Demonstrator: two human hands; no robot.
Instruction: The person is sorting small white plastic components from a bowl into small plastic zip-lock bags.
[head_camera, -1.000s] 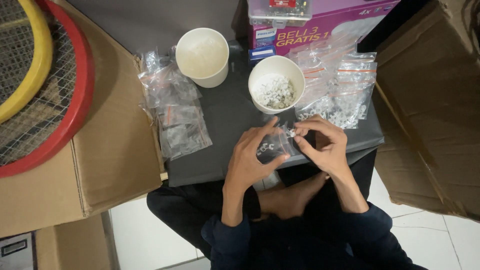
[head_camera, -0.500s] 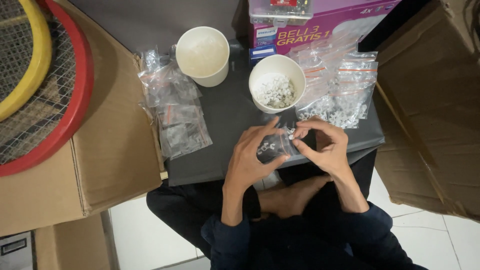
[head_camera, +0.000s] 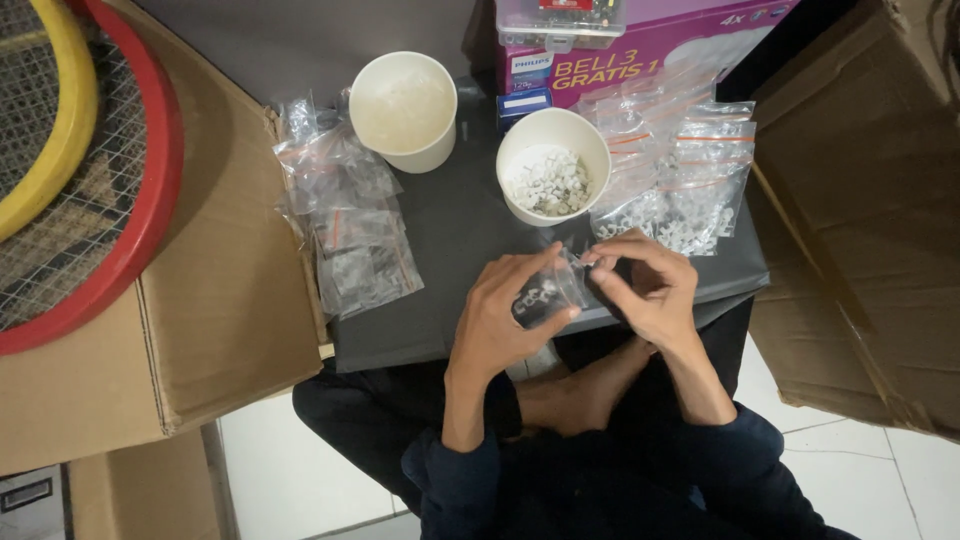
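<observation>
My left hand (head_camera: 505, 315) and right hand (head_camera: 645, 290) meet close together, fingers curled and pinching, forearms angled inward in dark sleeves.

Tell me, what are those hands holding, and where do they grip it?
Both hold one small clear plastic bag with little white pieces inside. The left hand grips its lower body; the right hand pinches its top edge.

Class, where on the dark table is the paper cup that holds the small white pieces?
In the head view, the cup of white pieces stands right of centre on the dark table, just beyond the right hand, between the empty cup and the pile of clear bags.
</observation>
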